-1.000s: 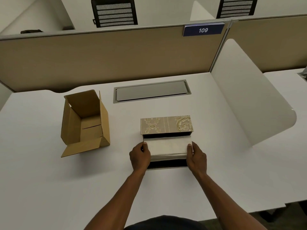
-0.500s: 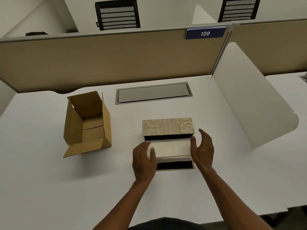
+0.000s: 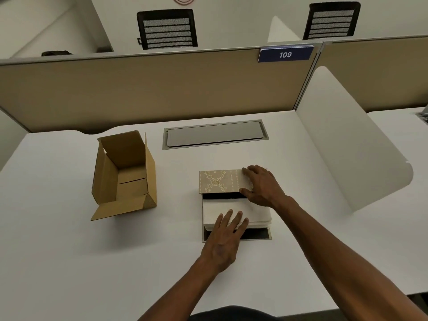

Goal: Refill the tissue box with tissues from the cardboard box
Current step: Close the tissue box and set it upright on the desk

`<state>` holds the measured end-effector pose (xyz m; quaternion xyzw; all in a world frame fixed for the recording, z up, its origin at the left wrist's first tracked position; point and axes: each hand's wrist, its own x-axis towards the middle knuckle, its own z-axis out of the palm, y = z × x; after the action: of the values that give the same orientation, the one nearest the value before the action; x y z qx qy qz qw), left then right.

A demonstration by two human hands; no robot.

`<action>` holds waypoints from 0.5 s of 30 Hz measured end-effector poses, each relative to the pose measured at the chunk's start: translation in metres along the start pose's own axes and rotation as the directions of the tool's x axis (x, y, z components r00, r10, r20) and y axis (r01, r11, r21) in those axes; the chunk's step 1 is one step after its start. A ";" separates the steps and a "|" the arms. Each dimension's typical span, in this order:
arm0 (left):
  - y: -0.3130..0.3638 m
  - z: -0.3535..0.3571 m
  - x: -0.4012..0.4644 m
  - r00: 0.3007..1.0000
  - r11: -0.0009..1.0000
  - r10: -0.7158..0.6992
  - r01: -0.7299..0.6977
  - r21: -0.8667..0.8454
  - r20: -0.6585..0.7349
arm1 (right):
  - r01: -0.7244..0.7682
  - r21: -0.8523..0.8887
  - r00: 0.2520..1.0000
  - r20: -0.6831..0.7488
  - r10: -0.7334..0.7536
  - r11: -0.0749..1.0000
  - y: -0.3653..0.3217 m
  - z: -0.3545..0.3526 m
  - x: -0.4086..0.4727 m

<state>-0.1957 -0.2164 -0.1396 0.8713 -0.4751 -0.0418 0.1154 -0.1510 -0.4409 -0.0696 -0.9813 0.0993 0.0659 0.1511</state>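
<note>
The tissue box (image 3: 260,234) lies open at the desk's middle, dark inside, with a white tissue stack (image 3: 217,206) sitting in it and rising above its rim. Its gold patterned lid (image 3: 220,181) is folded back behind the stack. My left hand (image 3: 225,239) rests flat on the stack's near edge, fingers spread. My right hand (image 3: 264,186) grips the lid's right end, thumb on its front edge and fingers over the top. The brown cardboard box (image 3: 125,179) stands to the left with its flaps open, and nothing shows inside it.
A grey cable hatch (image 3: 215,135) is set into the white desk (image 3: 69,251) behind the tissue box. A white curved side divider (image 3: 347,147) stands to the right, and a beige partition (image 3: 139,89) closes the back. Two black chairs stand beyond it.
Both hands left the ends of the tissue stack. My left hand slid onto the top of the stack, and my right hand moved back and took hold of the lid.
</note>
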 end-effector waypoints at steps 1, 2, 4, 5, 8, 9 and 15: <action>0.000 0.000 0.001 1.000 1.000 -0.003 0.003 -0.010 0.005 | -0.001 0.004 1.000 -0.010 0.001 1.000 0.000 0.000 -0.001; -0.001 0.000 0.001 1.000 1.000 -0.007 0.008 -0.018 0.012 | 0.003 0.008 1.000 -0.019 -0.003 1.000 -0.001 0.000 -0.002; 0.000 -0.002 0.003 0.999 0.999 -0.021 0.021 -0.030 0.024 | 0.015 0.009 0.999 -0.040 -0.014 1.000 -0.002 0.002 -0.006; 0.001 -0.002 0.004 0.999 0.999 -0.026 0.027 -0.034 0.030 | 0.014 0.011 0.999 -0.047 -0.013 1.000 -0.003 0.002 -0.008; 0.002 -0.003 0.005 0.998 0.998 -0.036 0.038 -0.040 0.050 | -0.007 0.026 0.999 -0.050 0.008 1.000 -0.005 0.001 -0.011; 0.003 -0.004 0.005 0.998 0.998 -0.039 0.041 -0.038 0.054 | -0.013 0.019 0.999 -0.049 0.013 1.000 -0.005 0.001 -0.012; 0.005 -0.005 0.003 0.996 0.998 -0.045 0.049 -0.050 0.075 | -0.006 -0.049 0.999 -0.049 0.004 0.999 -0.010 -0.001 -0.019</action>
<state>-0.1972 -0.2211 -0.1335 0.8769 -0.4571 -0.0888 0.1192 -0.1672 -0.4292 -0.0625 -0.9858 0.1037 0.0446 0.1244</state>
